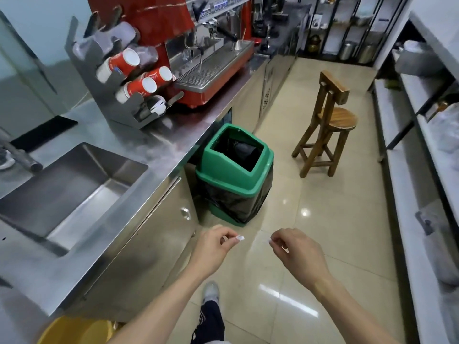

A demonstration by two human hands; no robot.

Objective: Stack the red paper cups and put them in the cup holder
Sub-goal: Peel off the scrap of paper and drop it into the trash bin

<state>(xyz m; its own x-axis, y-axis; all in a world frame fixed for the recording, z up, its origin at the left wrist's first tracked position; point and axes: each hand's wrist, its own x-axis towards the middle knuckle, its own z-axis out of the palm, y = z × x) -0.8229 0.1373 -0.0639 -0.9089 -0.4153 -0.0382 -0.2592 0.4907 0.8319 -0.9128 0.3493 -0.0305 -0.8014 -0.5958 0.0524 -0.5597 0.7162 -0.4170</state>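
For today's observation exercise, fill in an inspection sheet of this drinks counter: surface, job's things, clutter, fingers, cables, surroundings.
Surface: steel counter with sink, bare near the sink.
Job's things: red paper cups lie stacked in the cup holder.
Clutter: nothing seen.
Fingers: left hand pinches a small white scrap; right hand pinched, contents too small to tell.
Cables: nothing seen.
Surroundings: green bin, wooden stool, red coffee machine, shelves.

Red cups point(139, 86) in holder point(99, 95); hands point(213, 247) above floor.
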